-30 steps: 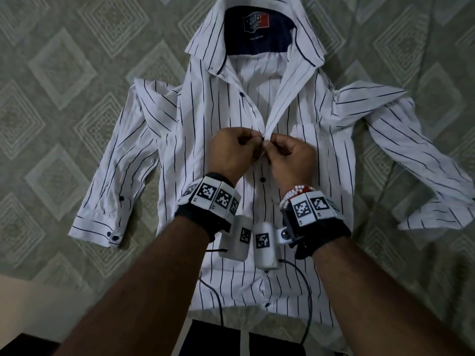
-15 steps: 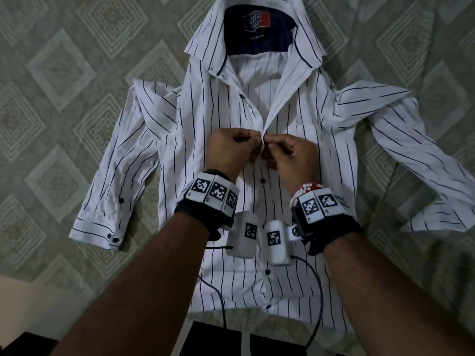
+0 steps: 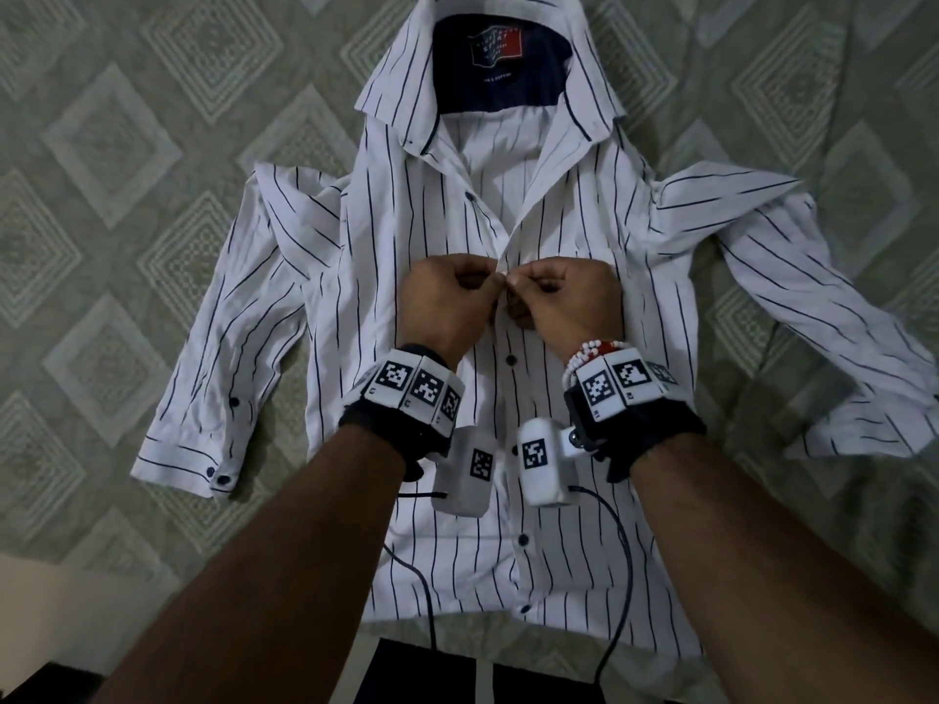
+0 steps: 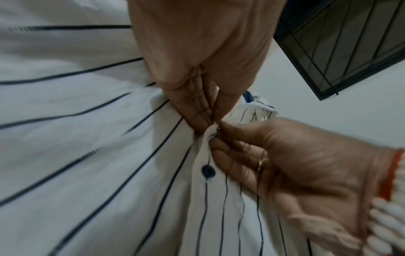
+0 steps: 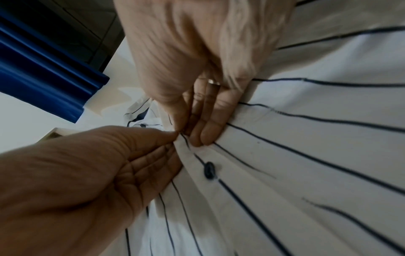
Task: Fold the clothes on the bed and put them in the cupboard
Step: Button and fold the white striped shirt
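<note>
Your left hand (image 3: pixel 447 302) and your right hand (image 3: pixel 564 302) meet knuckle to knuckle over the chest of the striped shirt (image 3: pixel 396 256), both forearms reaching in from the near edge. The fingers of each hand are curled in, thumb against forefinger, pinching the front edge of the shirt where its two halves meet. The shirt lies face up on the patterned bed cover (image 3: pixel 101 160), collar away from you, sleeves spread to either side.

Your left wrist camera shows what the head view hides: your left fingers (image 4: pixel 197 110) pressed together and flat against the cloth, the thumb closing on a small bunched fold, and a dark button (image 4: pixel 208 171) fastened just below the pinch. It also shows a ring on your right hand (image 4: pixel 295 173). Your right wrist camera shows the same button (image 5: pixel 209 170) from the other side, your left hand (image 5: pixel 87 173) with its palm turned up, and a blue moulding (image 5: pixel 48 72) beyond the bed.

Compared with half a second ago, your hands sit at the same spot on the shirt front, and the shirt has not shifted.
</note>
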